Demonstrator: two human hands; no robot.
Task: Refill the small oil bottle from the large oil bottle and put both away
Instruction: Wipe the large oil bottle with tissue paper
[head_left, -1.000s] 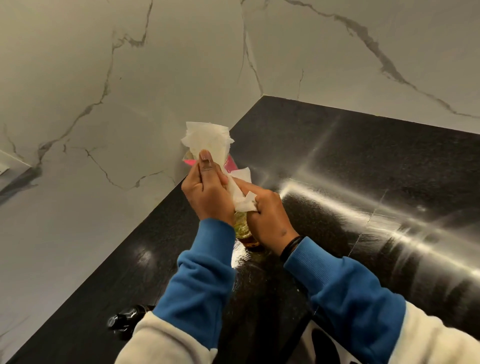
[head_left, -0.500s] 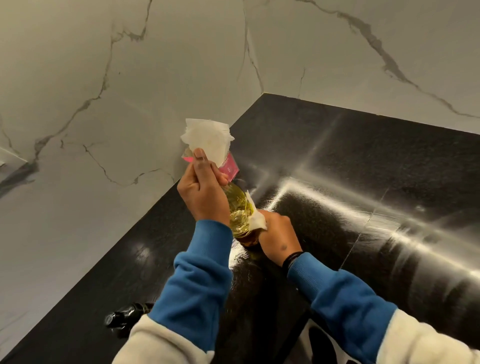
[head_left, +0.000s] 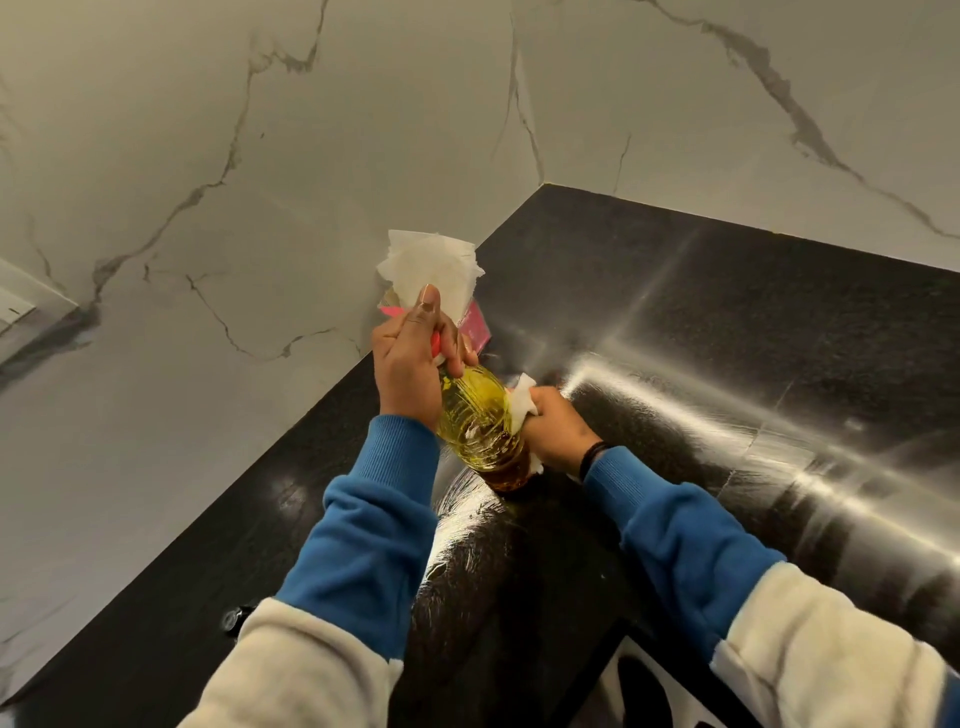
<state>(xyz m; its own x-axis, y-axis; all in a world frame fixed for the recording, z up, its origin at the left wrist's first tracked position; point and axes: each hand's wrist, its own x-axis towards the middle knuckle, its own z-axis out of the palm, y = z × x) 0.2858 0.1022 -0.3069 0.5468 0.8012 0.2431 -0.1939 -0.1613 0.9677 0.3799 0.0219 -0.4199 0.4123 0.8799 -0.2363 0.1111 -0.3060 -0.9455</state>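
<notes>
A ribbed clear bottle of yellow oil (head_left: 475, 415) stands tilted on the black counter (head_left: 727, 338) near the wall corner. My left hand (head_left: 410, 364) grips its top, where a bit of red cap shows between the fingers. My right hand (head_left: 556, 431) holds a crumpled white tissue (head_left: 521, 400) against the bottle's lower right side, close to the base. No second oil bottle can be made out with certainty.
Behind the bottle a pink tissue pack (head_left: 477, 327) leans at the marble wall (head_left: 260, 208), with white tissue (head_left: 431, 265) sticking up from it. A small dark shiny object (head_left: 231, 618) peeks out beside my left sleeve. Wipe streaks gleam across the counter to the right.
My right hand has slid the tissue from the bottle's neck down its side to the base, uncovering the yellow body. My left hand has kept its grip on the top.
</notes>
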